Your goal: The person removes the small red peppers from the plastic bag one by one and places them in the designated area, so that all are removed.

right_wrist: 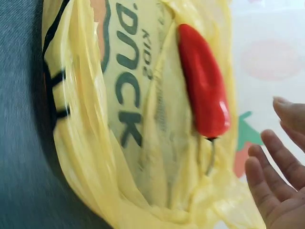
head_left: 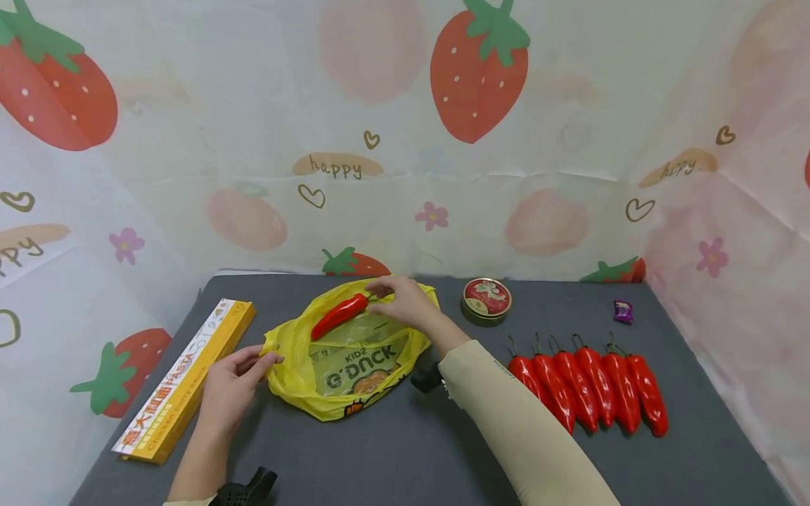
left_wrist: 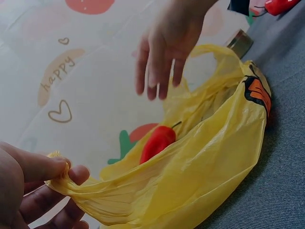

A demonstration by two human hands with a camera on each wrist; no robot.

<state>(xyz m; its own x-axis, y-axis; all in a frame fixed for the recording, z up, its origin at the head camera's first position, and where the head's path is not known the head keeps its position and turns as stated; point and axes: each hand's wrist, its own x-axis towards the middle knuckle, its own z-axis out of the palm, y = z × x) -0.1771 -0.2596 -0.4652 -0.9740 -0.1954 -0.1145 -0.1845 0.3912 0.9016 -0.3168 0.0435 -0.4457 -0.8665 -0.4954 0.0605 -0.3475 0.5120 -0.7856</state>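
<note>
A yellow plastic bag [head_left: 291, 365] lies spread with its mouth facing up, dark lettering showing inside. My left hand [head_left: 235, 379] pinches the bag's left rim between thumb and fingers, as the left wrist view [left_wrist: 33, 186] also shows. One red chili pepper [head_left: 338, 316] rests in the bag near its far side, stem pointing right. Over the bag's far right part is my right hand [head_left: 405, 303], fingers loosely extended. In the right wrist view a gap separates those fingers [right_wrist: 281, 157] from the pepper [right_wrist: 205, 81], and nothing is held.
Several red chili peppers [head_left: 588, 390] lie in a row on the right of the dark table [head_left: 405, 464]. A round red tin [head_left: 486, 301] stands behind the bag's right side. A small purple wrapped candy [head_left: 623, 311] sits at back right. A yellow pasta box [head_left: 186, 383] lies at left.
</note>
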